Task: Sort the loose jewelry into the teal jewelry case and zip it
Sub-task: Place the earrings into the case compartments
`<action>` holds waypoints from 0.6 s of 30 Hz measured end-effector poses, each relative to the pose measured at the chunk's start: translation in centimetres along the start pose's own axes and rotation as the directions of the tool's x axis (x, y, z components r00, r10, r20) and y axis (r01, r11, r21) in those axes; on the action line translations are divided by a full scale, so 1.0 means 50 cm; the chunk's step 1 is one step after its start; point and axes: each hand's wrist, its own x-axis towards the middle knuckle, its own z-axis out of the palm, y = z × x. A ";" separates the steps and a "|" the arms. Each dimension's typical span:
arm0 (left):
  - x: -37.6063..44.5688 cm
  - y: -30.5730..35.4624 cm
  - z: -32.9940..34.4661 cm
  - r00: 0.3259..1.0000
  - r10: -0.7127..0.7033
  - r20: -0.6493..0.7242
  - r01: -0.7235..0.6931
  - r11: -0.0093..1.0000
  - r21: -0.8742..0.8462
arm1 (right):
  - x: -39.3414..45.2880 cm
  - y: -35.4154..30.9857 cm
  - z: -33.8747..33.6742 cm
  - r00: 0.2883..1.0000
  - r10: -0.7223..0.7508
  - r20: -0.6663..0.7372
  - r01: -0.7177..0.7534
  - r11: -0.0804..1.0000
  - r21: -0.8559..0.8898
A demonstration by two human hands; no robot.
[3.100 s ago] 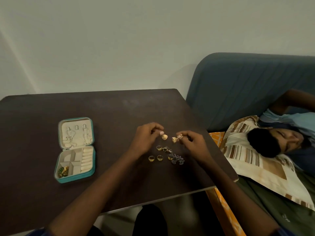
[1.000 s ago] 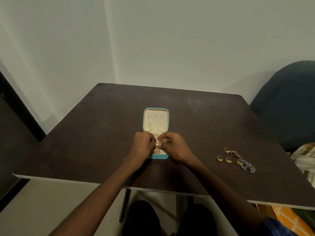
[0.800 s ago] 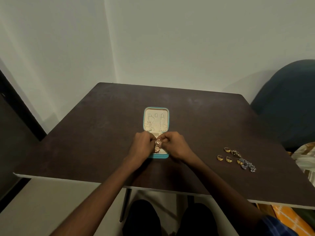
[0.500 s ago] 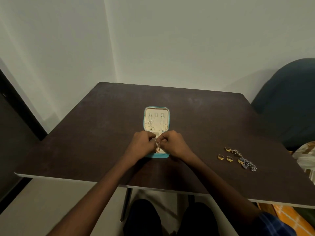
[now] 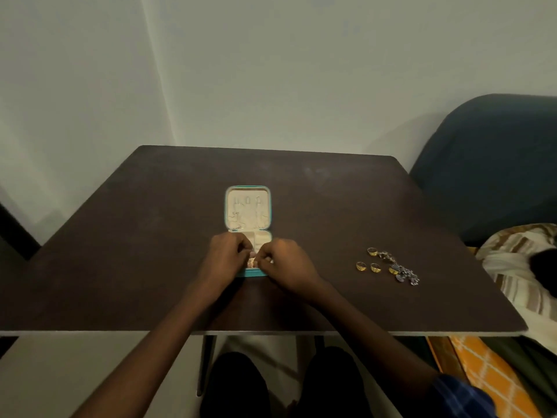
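Over teal jewelry case (image 5: 247,206) | left hand (image 5: 224,259), right hand (image 5: 286,263) pinch gold piece (image 5: 251,262) | lowered since earlier

— What is the person wearing on the arms?

— Both forearms are bare from the wrists up; the left hand (image 5: 226,254) and the right hand (image 5: 286,263) carry no rings, bands or watch that can be made out; only the right arm shows cloth, a dark blue sleeve (image 5: 461,396) with a faint lighter check, pushed up near the elbow.

— And lower down?

— Dark trousers (image 5: 235,384), near black, cover both knees under the table edge; the dim light hides any weave or seams.
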 end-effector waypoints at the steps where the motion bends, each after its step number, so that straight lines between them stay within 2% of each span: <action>1: 0.001 0.001 0.002 1.000 0.015 -0.012 -0.015 1.000 0.005 | -0.004 0.001 -0.001 1.000 -0.005 -0.001 0.005 1.000 0.013; 4: 0.001 0.006 0.004 0.999 0.040 -0.026 -0.040 0.999 0.026 | -0.019 0.012 -0.016 0.999 -0.019 -0.051 0.021 0.999 0.036; 7: 0.004 0.019 0.005 0.994 0.058 -0.087 -0.054 0.997 0.051 | -0.037 0.051 -0.046 0.997 0.025 -0.077 -0.024 0.999 0.022; 11: 0.005 0.083 0.021 0.960 0.207 -0.188 -0.202 0.978 0.045 | -0.080 0.136 -0.108 0.983 0.114 -0.145 -0.117 0.993 -0.014; 15: 0.013 0.170 0.064 0.927 0.349 -0.137 -0.355 0.934 -0.023 | -0.137 0.250 -0.164 0.938 0.240 -0.250 -0.264 0.962 -0.070; 18: 0.025 0.228 0.116 0.920 0.391 -0.037 -0.393 0.917 -0.070 | -0.185 0.327 -0.207 0.914 0.322 -0.247 -0.353 0.931 -0.094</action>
